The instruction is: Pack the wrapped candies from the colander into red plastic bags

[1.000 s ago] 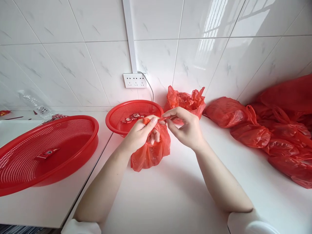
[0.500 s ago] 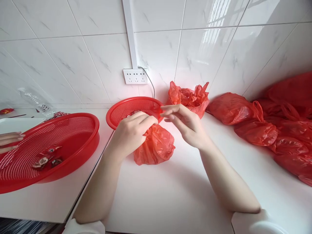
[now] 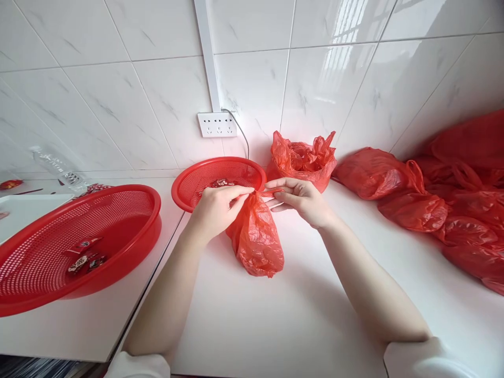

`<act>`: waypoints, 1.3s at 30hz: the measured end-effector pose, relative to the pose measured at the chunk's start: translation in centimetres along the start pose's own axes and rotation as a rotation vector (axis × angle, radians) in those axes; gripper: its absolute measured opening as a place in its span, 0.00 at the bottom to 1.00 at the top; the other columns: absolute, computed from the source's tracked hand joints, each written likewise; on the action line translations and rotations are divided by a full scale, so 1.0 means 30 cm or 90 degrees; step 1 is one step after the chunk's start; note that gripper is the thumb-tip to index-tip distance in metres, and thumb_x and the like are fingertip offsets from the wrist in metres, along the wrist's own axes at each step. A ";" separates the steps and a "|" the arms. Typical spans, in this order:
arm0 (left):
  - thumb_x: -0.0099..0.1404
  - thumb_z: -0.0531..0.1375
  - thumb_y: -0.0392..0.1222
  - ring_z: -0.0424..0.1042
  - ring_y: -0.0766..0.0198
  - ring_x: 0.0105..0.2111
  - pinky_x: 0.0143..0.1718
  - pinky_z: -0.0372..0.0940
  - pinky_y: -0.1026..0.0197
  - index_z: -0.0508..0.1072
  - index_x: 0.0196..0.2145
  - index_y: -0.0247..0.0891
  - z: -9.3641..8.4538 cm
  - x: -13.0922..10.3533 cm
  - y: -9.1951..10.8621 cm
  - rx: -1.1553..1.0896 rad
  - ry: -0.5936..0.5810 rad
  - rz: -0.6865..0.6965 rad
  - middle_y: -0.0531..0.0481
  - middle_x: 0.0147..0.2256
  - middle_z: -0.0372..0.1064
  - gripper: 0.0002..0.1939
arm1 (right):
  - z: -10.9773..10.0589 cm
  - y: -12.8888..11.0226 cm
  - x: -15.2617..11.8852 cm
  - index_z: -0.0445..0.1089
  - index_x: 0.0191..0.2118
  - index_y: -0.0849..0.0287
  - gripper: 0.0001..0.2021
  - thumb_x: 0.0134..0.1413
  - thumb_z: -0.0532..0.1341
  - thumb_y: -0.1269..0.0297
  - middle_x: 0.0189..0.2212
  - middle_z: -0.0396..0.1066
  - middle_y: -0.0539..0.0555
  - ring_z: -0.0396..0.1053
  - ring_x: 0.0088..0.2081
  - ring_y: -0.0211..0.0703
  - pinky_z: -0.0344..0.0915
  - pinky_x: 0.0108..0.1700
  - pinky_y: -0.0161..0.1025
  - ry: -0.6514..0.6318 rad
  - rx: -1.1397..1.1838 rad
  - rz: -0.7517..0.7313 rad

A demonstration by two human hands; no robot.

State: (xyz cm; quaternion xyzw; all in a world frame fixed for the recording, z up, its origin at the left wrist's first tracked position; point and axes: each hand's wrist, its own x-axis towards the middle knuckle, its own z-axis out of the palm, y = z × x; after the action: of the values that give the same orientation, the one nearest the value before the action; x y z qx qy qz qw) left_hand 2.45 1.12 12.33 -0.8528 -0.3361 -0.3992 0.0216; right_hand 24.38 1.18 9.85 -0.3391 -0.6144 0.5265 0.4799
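A filled red plastic bag (image 3: 258,239) hangs from my two hands just over the white tabletop, or rests on it; I cannot tell which. My left hand (image 3: 220,210) pinches the gathered neck of the bag between thumb and fingers. On the other side, my right hand (image 3: 301,200) is closed on a stretched strip of the same bag, thumb against forefinger, lower fingers loosely extended. The bag's contents are hidden by the plastic. Right behind my left hand stands a small red mesh basket (image 3: 185,178) with several wrapped packets (image 3: 221,183) inside.
A large red mesh basket (image 3: 151,207) with a few small packets stands at left, near a white tray (image 3: 35,206) and a clear plastic bottle (image 3: 59,168). An open red bag (image 3: 303,163) sits against the wall. Several tied red bags (image 3: 413,210) are heaped at right.
My right hand has closed on a strip of the bag, where before it was apart from it. The bag now hangs longer and narrower. Another person's hand at far left has mostly withdrawn.
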 end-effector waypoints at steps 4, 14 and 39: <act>0.63 0.53 0.32 0.70 0.68 0.25 0.28 0.63 0.65 0.76 0.36 0.40 -0.017 0.003 -0.001 -0.005 -0.041 -0.081 0.55 0.26 0.72 0.12 | 0.005 -0.006 -0.005 0.68 0.36 0.60 0.07 0.49 0.56 0.73 0.32 0.75 0.52 0.75 0.29 0.38 0.71 0.32 0.34 0.122 -0.194 -0.054; 0.63 0.52 0.34 0.54 0.71 0.16 0.20 0.52 0.67 0.63 0.44 0.44 -0.110 0.015 -0.041 -0.251 -0.204 -0.285 0.61 0.19 0.57 0.12 | -0.115 -0.047 -0.023 0.66 0.25 0.59 0.05 0.42 0.54 0.73 0.21 0.74 0.51 0.75 0.24 0.43 0.70 0.25 0.33 0.236 -0.396 0.027; 0.60 0.57 0.56 0.74 0.57 0.43 0.40 0.69 0.59 0.69 0.50 0.50 -0.083 0.021 -0.098 -0.089 -0.387 -0.325 0.48 0.41 0.75 0.21 | -0.114 0.029 -0.089 0.58 0.60 0.52 0.41 0.39 0.67 0.45 0.56 0.65 0.59 0.65 0.52 0.59 0.64 0.46 0.46 -0.109 -0.758 0.188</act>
State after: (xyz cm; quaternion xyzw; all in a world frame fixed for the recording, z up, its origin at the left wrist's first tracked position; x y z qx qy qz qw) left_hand -0.67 2.98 13.78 -0.8204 -0.5004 -0.1429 -0.2370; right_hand 28.37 0.01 8.33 -0.5867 -0.7857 0.1794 0.0792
